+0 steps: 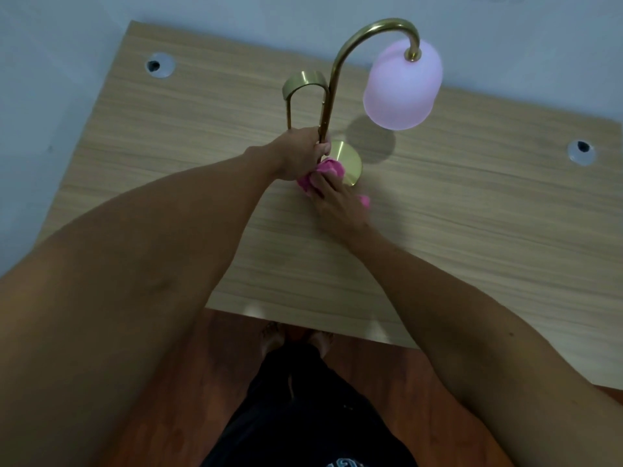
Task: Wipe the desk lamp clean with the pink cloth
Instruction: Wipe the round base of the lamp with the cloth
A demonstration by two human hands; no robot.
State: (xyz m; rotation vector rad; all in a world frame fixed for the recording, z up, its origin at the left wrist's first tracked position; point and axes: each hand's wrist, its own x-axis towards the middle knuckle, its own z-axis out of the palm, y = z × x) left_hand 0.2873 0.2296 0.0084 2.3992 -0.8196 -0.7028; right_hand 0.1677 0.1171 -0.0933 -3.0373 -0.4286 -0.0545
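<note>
Head view: left hand grips the desk lamp stem, steadying it, while right hand presses the pink cloth against its base.

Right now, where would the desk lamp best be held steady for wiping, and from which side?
Low on the brass stem, just above the round base, coming from the person's left, as the left hand does. The stem is thin enough to wrap, and gripping low steadies the lamp under the overhanging pink shade while the right hand works the pink cloth.
</note>
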